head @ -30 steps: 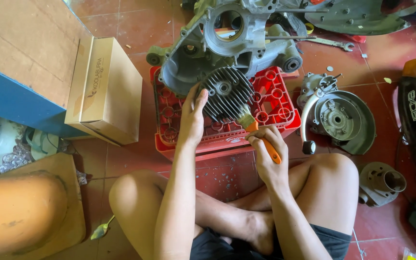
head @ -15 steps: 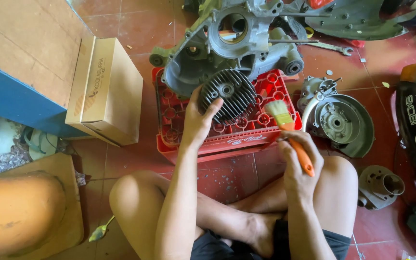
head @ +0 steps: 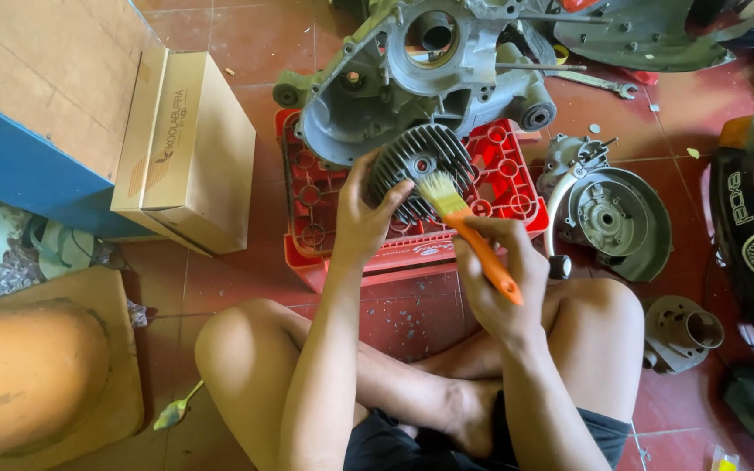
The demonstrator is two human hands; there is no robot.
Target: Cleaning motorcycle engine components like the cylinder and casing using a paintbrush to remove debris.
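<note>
1. On the red tiled floor (head: 220,35), nearest the camera, a person sits cross-legged with bare knees spread to either side.
2. Just above the knees, the right hand (head: 503,279) is curled around the orange handle of a flat paintbrush with pale yellow bristles (head: 464,228), pinching it between thumb and fingers; the bristle tip touches the finned part.
3. The left hand (head: 361,218) is spread, fingers and thumb pressed against the left edge of the round dark-grey finned metal cylinder head (head: 419,167), which it holds tilted over the crate.
4. That cylinder head shows many thin parallel fins, a small centre hole and a dusty, dull surface. There is one of it, and one brush.
5. Beneath it lies one red plastic crate (head: 499,174) with round cells.
6. To the right sit one round grey engine cover (head: 613,218) and one small grey cylinder barrel (head: 682,331).
7. To the left stands one tan cardboard box (head: 189,148).
8. Farthest, one large grey aluminium engine casing (head: 421,70) rests on the crate's far edge.
</note>
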